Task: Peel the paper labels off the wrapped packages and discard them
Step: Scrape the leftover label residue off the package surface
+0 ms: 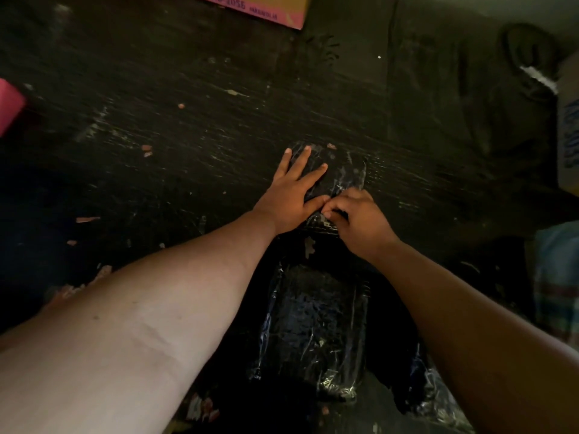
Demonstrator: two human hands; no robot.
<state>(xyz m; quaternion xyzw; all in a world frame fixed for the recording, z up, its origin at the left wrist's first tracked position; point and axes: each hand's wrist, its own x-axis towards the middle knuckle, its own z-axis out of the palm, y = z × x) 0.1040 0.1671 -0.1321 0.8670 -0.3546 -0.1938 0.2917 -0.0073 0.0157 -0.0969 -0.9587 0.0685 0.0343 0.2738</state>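
A dark package wrapped in shiny plastic [343, 173] lies on the dark floor in the middle of the view. My left hand [291, 192] presses flat on its left half with straight, spread fingers. My right hand [357, 219] sits at the package's near edge with curled fingertips picking at the wrap; whatever it pinches is too small and dark to make out. A second wrapped package [316, 327] lies nearer to me, between my forearms, with a small pale paper remnant [309, 245] just beyond it.
Small torn paper scraps [146, 149] are scattered over the dark floor [188, 120] to the left. A pink-edged cardboard box [266, 7] stands at the top. A pink object [9, 104] is at the left edge, a white printed bag [568, 130] at the right.
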